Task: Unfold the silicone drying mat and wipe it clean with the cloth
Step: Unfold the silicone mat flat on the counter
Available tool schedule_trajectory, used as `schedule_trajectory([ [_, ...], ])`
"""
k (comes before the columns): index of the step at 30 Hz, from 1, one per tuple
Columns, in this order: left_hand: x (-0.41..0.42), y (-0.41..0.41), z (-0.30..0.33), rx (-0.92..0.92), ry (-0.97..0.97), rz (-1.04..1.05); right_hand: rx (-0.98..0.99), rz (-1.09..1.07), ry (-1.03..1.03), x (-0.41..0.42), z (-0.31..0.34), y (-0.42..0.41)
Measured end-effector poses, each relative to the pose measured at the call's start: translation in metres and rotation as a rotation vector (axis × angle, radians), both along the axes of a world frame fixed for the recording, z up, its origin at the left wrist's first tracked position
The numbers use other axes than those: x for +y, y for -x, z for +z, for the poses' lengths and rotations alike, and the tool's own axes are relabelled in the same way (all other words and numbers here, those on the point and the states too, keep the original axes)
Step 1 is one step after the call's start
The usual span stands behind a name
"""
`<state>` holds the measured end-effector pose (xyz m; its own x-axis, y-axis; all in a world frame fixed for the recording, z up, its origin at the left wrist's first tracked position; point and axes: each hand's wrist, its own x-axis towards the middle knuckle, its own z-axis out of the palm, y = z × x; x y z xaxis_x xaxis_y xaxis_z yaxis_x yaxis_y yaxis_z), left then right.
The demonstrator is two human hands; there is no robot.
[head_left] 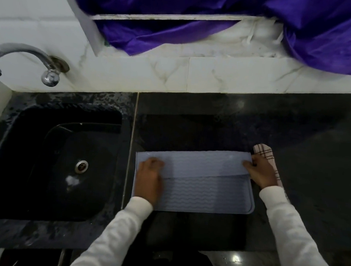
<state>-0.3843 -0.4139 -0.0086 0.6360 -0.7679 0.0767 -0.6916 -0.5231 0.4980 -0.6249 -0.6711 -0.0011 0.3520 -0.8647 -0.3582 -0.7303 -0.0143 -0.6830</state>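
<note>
A dark, polished stone surface [284, 127] is seen, running from the white tiled wall toward the viewer. A black sink [51, 158] is set into it on the left side, and a thin pale seam is found between the sink part and the right part. On the right part a grey-blue silicone mat [204, 188] is laid flat, near the front edge; its far portion is folded over the ribbed near portion. Just beside the mat's far right corner, a checked cloth [264, 154] is laid on the surface, touching the mat's edge.
</note>
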Motion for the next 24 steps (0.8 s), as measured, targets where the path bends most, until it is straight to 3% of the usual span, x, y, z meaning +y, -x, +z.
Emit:
schedule_trajectory([
  [3,0.018,-0.036,-0.009,0.159,-0.053,0.306,-0.211,-0.175,-0.18,0.004,-0.008,0.0],
  [6,0.018,-0.045,-0.005,0.408,-0.013,0.474,-0.367,-0.312,-0.213,0.013,-0.007,-0.004],
  [8,0.015,-0.043,0.004,0.581,0.01,0.555,-0.424,-0.371,-0.21,0.016,-0.009,-0.007],
  [12,0.022,-0.054,-0.001,0.66,-0.054,0.532,-0.443,-0.376,-0.176,0.021,-0.007,-0.011],
  [19,0.005,-0.078,0.022,1.129,0.437,0.648,-0.605,-0.445,-0.222,-0.006,0.005,-0.021],
  [24,-0.026,-0.1,0.033,1.266,0.605,0.61,-0.727,-0.411,-0.363,-0.022,0.022,-0.042],
])
